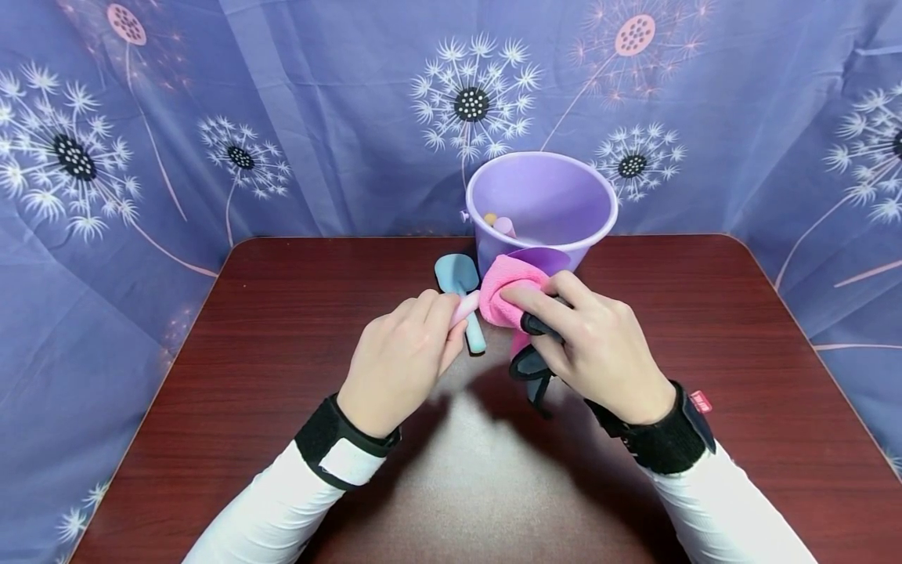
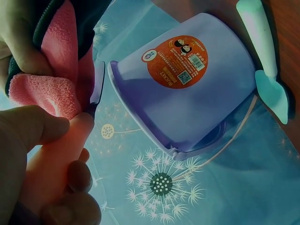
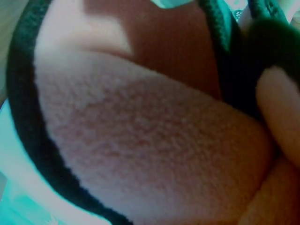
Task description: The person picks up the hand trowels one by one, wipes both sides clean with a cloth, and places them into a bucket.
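Observation:
My left hand grips the pink handle of a toy shovel. Its purple blade shows beyond the cloth, overlapping the bucket's front. With curled fingers my right hand holds a fluffy pink cloth with black edging, bunched around the shovel where handle meets blade. The cloth fills most of the right wrist view, its fleecy side folded over, and its dark edge hangs below the fingers. Behind both hands stands a purple bucket, upright on the table, with an orange label on its side.
A teal toy shovel lies on the dark red wooden table, left of the bucket and just beyond my left fingers. Inside the bucket, a pink rounded end and a yellow one show. A blue dandelion-print curtain hangs behind.

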Action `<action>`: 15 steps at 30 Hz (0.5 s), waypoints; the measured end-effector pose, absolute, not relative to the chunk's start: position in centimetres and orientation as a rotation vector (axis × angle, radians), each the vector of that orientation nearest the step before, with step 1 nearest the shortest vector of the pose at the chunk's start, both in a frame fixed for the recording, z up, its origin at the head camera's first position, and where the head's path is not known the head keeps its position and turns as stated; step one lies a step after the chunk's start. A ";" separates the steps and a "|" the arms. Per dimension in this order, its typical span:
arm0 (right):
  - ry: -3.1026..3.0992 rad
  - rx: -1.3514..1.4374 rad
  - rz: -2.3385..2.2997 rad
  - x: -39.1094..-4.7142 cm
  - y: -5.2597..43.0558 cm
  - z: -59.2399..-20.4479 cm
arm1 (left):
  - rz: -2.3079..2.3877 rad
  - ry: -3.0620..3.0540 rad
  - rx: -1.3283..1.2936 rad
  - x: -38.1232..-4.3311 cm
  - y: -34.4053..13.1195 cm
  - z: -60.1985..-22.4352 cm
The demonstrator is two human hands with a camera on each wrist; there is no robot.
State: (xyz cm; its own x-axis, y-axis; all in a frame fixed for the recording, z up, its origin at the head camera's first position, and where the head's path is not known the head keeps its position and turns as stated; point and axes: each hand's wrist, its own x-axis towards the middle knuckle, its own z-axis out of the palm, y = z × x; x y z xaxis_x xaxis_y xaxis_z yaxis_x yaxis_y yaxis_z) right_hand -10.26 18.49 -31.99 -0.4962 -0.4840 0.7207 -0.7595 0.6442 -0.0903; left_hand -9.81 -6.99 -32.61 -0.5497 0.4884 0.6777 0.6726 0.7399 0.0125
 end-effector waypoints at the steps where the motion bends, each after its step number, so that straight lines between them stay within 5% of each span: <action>1: -2.190 0.953 0.526 -10.3 18.5 -32.0 | -0.353 -2.268 -0.870 -9.8 -7.0 -32.6; 15: -2.216 0.745 0.455 -10.7 19.4 -32.0 | -0.354 -2.259 -0.855 -9.8 -7.6 -32.1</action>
State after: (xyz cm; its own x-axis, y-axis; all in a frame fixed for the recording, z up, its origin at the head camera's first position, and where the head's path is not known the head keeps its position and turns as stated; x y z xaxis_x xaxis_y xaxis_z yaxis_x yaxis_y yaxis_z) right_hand -10.74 19.36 -31.97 -0.5559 -0.3706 0.7441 -0.6337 0.7682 -0.0909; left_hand -9.84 -7.55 -32.13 -0.5481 0.4788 0.6858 0.6654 0.7464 0.0108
